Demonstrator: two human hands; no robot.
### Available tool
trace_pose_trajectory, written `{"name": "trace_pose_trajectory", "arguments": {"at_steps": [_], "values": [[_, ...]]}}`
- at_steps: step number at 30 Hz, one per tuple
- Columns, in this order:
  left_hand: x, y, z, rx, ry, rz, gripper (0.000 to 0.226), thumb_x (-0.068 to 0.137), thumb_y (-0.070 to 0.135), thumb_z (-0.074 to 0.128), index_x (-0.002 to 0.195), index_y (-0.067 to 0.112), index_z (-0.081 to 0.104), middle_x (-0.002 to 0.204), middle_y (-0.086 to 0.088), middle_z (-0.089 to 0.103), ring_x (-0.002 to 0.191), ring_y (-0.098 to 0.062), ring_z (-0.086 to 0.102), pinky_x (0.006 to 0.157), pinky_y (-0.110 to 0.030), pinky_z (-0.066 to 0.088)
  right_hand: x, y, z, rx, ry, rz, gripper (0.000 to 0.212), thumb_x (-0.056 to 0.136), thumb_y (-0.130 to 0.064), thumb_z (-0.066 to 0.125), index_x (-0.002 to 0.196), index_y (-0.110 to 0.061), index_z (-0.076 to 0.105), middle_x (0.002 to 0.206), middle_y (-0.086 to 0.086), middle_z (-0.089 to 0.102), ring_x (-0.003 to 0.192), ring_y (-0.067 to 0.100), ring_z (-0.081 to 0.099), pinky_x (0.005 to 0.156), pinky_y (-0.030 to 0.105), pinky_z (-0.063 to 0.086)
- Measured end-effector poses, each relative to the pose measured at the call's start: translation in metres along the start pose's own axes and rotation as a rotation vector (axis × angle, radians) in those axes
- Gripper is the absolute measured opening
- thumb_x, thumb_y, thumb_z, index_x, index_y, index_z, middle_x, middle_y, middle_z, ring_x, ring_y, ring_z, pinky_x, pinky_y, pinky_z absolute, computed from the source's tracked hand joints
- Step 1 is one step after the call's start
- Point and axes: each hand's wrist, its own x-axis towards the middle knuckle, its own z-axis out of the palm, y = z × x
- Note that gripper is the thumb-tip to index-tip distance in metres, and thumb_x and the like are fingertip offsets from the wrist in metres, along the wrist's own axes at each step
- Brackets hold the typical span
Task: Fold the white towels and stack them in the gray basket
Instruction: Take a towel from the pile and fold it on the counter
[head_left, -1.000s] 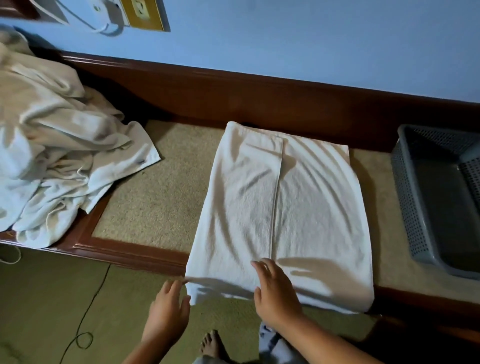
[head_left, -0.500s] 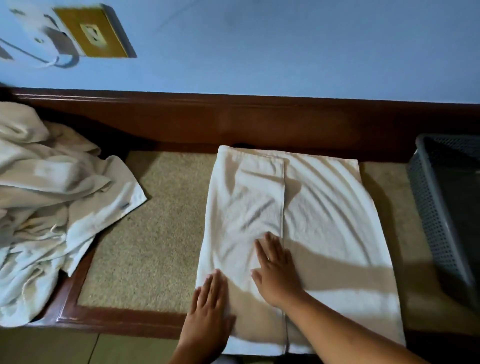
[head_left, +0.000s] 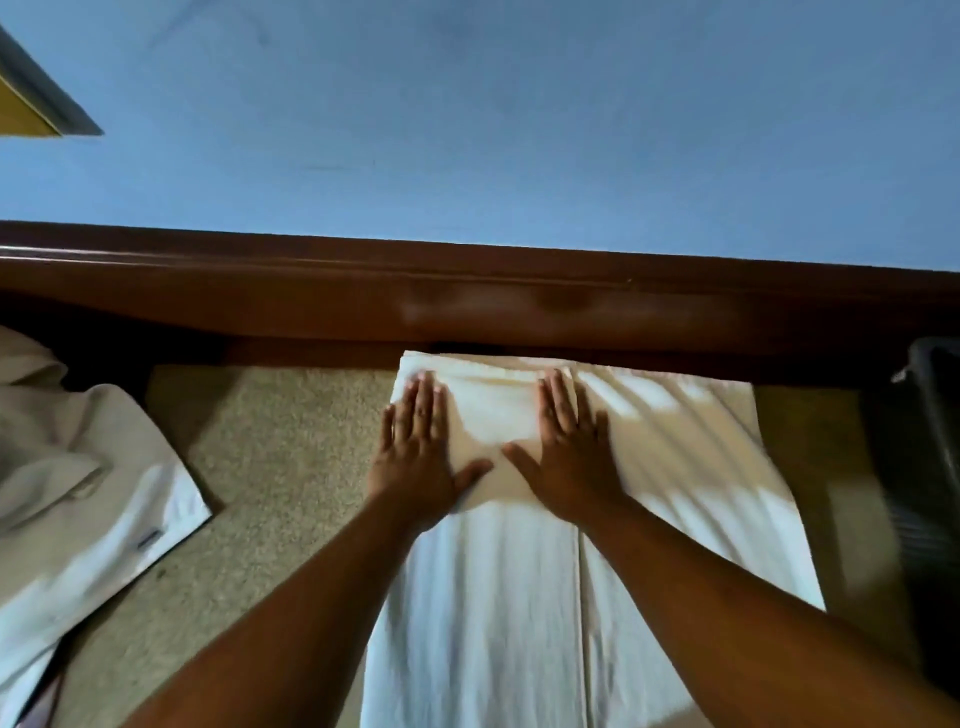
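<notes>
Towel (head_left: 519, 597) pressed by left hand (head_left: 415, 457), right hand (head_left: 566, 452) (flat).

Towel (head_left: 519, 597) between pile (head_left: 78, 493) and basket (head_left: 924, 441)

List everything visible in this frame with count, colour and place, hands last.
folded towel: one, white, lengthwise on the tan surface, far edge by the wooden rail
towel pile: one heap, white, unfolded, left edge
basket: one, gray, right edge, mostly cut off
tan surface: one, beige, under the towels
wooden rail: one, dark brown, along the wall's foot
wall: one, blue, upper half
wall plate: one, yellow, top left corner, cut off
left hand: one, fingers straight, flat on the folded towel's far left part
right hand: one, fingers straight, flat on the towel beside it
</notes>
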Motion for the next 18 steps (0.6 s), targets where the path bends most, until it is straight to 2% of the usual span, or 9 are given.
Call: {"name": "trace_pose_trajectory", "arguments": {"at_steps": [3, 5, 7, 8, 11, 13, 14, 16, 18], "values": [[0.030, 0.004, -0.005, 0.014, 0.030, -0.047, 0.113, 0.085, 0.084, 0.032, 0.159, 0.001, 0.011, 0.168, -0.018, 0.005, 0.155, -0.031, 0.003, 0.122, -0.044, -0.001, 0.025, -0.005, 0.003, 0.041, 0.082, 0.047, 0.087, 0.090, -0.071, 0.028, 0.159, -0.020, 0.017, 0.168, 0.004, 0.007, 0.153, 0.030, 0.008, 0.118, 0.058, 0.014], [0.035, 0.007, -0.006, 0.026, 0.036, -0.069, 0.114, 0.086, 0.084, 0.032, 0.159, 0.000, 0.010, 0.167, -0.020, 0.004, 0.155, -0.030, 0.000, 0.123, -0.043, -0.003, 0.030, -0.013, 0.000, 0.163, 0.235, 0.095, 0.077, 0.091, -0.062, 0.037, 0.152, -0.015, 0.037, 0.160, 0.014, 0.029, 0.145, 0.036, 0.029, 0.113, 0.055, 0.026], [0.033, 0.008, -0.006, 0.032, 0.058, -0.083, 0.113, 0.086, 0.083, 0.034, 0.159, -0.001, 0.013, 0.167, -0.021, 0.008, 0.155, -0.029, 0.001, 0.123, -0.043, -0.002, 0.036, -0.019, -0.008, 0.386, 0.461, 0.191, 0.060, 0.093, -0.048, 0.052, 0.138, -0.009, 0.054, 0.140, 0.020, 0.047, 0.126, 0.037, 0.048, 0.103, 0.042, 0.039], [0.031, 0.009, -0.006, 0.032, 0.066, -0.088, 0.111, 0.087, 0.082, 0.035, 0.159, -0.001, 0.015, 0.166, -0.021, 0.010, 0.155, -0.030, 0.004, 0.123, -0.043, -0.002, 0.039, -0.020, -0.017, 0.525, 0.483, 0.284, 0.050, 0.093, -0.040, 0.058, 0.132, -0.009, 0.057, 0.133, 0.018, 0.050, 0.119, 0.034, 0.053, 0.097, 0.035, 0.041], [0.025, 0.014, -0.005, 0.046, 0.056, -0.079, 0.103, 0.091, 0.076, 0.031, 0.158, -0.001, 0.017, 0.166, -0.021, 0.011, 0.155, -0.033, 0.010, 0.124, -0.044, -0.001, 0.060, -0.008, -0.039, 0.771, 0.181, 0.577, 0.036, 0.088, -0.023, 0.067, 0.121, -0.013, 0.057, 0.124, 0.010, 0.058, 0.109, 0.028, 0.059, 0.081, 0.022, 0.038], [0.025, 0.018, -0.004, 0.050, 0.047, -0.085, 0.099, 0.094, 0.073, 0.025, 0.158, -0.001, 0.016, 0.166, -0.021, 0.010, 0.154, -0.033, 0.009, 0.124, -0.043, -0.003, 0.072, 0.003, -0.049, 0.789, -0.019, 0.553, 0.034, 0.084, -0.015, 0.068, 0.116, -0.014, 0.061, 0.115, 0.007, 0.065, 0.104, 0.027, 0.063, 0.077, 0.025, 0.042], [0.025, 0.019, -0.003, 0.048, 0.040, -0.095, 0.098, 0.094, 0.073, 0.024, 0.158, -0.001, 0.016, 0.166, -0.020, 0.010, 0.155, -0.032, 0.008, 0.124, -0.042, -0.006, 0.075, 0.008, -0.051, 0.813, -0.034, 0.516, 0.030, 0.083, -0.012, 0.069, 0.112, -0.016, 0.062, 0.109, 0.005, 0.066, 0.100, 0.026, 0.064, 0.075, 0.027, 0.045], [0.025, 0.018, -0.004, 0.047, 0.035, -0.102, 0.098, 0.094, 0.073, 0.021, 0.159, 0.001, 0.012, 0.167, -0.017, 0.007, 0.155, -0.030, 0.004, 0.123, -0.039, -0.011, 0.075, 0.018, -0.048, 0.866, 0.089, 0.448, 0.025, 0.085, -0.008, 0.070, 0.105, -0.020, 0.061, 0.096, -0.001, 0.064, 0.089, 0.021, 0.063, 0.074, 0.028, 0.047], [0.025, 0.016, -0.004, 0.041, 0.020, -0.090, 0.097, 0.094, 0.073, 0.020, 0.160, 0.003, 0.007, 0.168, -0.016, 0.000, 0.155, -0.029, -0.002, 0.122, -0.038, -0.015, 0.068, 0.023, -0.038, 0.874, 0.224, 0.383, 0.031, 0.087, -0.008, 0.071, 0.114, -0.018, 0.059, 0.095, -0.003, 0.061, 0.086, 0.019, 0.063, 0.077, 0.031, 0.049]]}}
